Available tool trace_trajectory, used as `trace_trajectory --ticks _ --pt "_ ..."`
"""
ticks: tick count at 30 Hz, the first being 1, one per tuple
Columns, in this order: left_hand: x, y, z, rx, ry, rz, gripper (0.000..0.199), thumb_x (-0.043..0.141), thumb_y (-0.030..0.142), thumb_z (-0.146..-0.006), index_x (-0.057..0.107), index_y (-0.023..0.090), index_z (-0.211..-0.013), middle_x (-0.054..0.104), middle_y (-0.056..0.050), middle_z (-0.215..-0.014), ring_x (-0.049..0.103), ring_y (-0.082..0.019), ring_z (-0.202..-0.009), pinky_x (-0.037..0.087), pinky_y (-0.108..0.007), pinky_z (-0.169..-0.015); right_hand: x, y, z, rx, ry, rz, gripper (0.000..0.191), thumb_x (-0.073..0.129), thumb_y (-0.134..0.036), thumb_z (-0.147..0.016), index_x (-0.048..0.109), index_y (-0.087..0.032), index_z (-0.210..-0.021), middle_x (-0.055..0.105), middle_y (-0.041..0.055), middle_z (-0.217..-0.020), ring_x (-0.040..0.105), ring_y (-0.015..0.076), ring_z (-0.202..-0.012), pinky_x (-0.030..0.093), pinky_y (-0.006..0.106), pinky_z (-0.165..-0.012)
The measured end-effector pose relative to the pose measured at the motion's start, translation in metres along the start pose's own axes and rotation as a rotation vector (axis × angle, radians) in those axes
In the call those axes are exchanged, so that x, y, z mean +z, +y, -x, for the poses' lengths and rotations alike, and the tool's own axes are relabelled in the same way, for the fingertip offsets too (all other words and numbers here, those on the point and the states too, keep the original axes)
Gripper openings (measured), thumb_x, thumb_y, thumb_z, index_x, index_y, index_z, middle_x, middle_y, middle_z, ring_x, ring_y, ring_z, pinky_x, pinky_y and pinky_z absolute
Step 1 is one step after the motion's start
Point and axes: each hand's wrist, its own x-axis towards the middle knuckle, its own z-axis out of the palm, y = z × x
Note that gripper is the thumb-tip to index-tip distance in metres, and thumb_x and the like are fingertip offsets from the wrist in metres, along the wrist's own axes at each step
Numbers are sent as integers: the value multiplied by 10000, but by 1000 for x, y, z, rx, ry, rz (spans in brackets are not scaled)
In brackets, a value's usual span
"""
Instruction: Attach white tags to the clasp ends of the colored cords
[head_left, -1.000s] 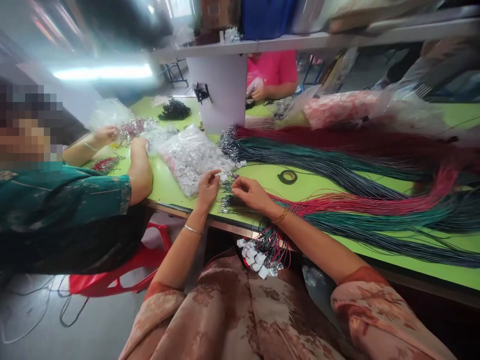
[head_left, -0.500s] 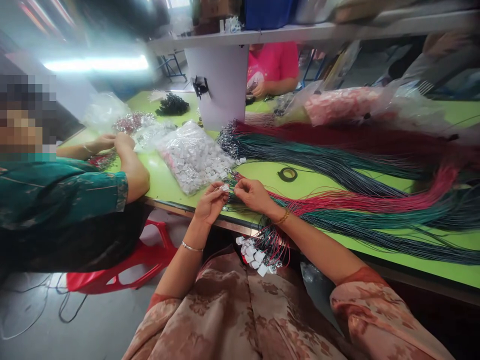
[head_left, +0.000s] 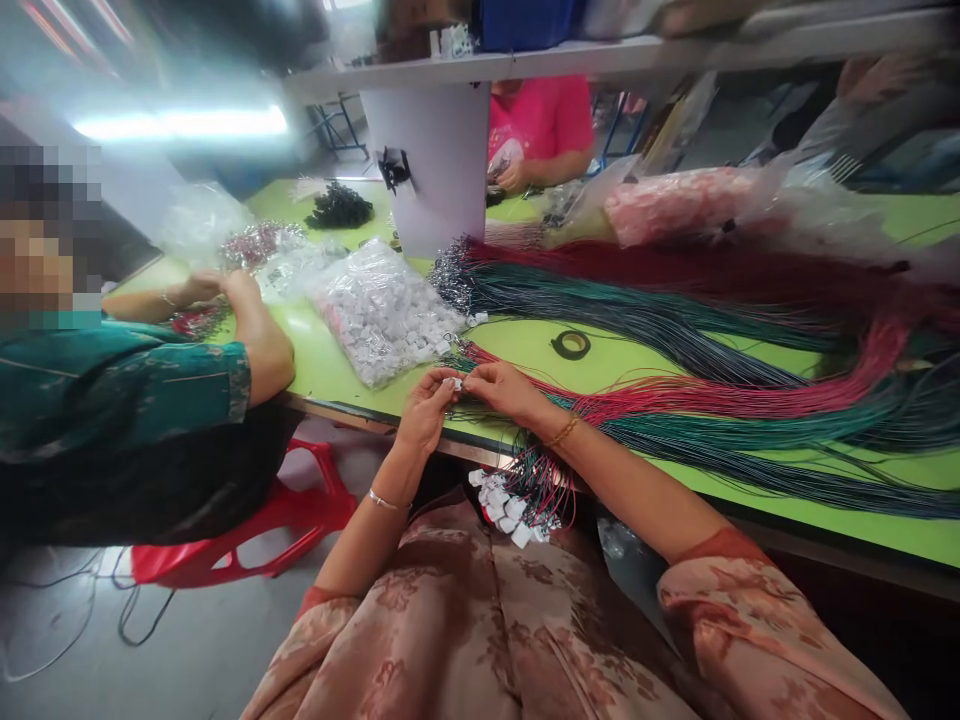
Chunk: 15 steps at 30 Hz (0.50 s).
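Observation:
Between thumb and fingers, my left hand (head_left: 424, 408) pinches a small white plastic connector (head_left: 457, 384). My right hand (head_left: 504, 388) is closed in a pinch right beside it, its fingertips at the connector; a thin wire seems to be in them, too small to make out for sure. Bundles of red wires (head_left: 675, 395) and green wires (head_left: 697, 438) run from near my hands to the right across the table. Below my right wrist, wires with white connectors on their ends (head_left: 517, 510) hang over the table edge above my lap.
A clear bag of white connectors (head_left: 390, 315) lies beyond my left hand. A roll of black tape (head_left: 571, 345) rests on the green table (head_left: 517, 338). On the left, a co-worker in a green sleeve (head_left: 202, 375) sits on a red stool (head_left: 300, 510). Another person in pink (head_left: 551, 125) sits opposite.
My hands have come together: the right fingertips now meet the white connector in my left hand, where a small gap showed before. The view has shifted slightly.

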Motion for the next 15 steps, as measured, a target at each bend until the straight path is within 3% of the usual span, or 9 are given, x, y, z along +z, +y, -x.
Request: trace_trajectory --ticks 4,11,15 --pt "-1 -2 1 -24 21 4 277 836 309 -648 689 171 -838 682 -6 -823 546 -65 -655 439 -198 -631 -2 0 3 -123 40 158 209 507 -325 -742 567 -152 -641 516 -24 -591 394 95 -568 297 240 -562" --pt "-4 -8 17 13 60 -178 241 819 325 -663 716 165 -810 639 5 -705 512 -85 -624 408 -215 -616 8 2 16 -212 73 419 168 511 -200 -776 565 -154 -624 527 -19 -563 394 95 -541 248 246 -550" --pt "-15 -3 17 7 58 -294 166 765 294 -720 717 161 -806 651 -23 -741 497 -102 -612 387 -229 -605 -14 7 1 -277 4 373 202 500 -251 -835 654 -143 -762 632 8 -685 488 115 -617 322 235 -601"
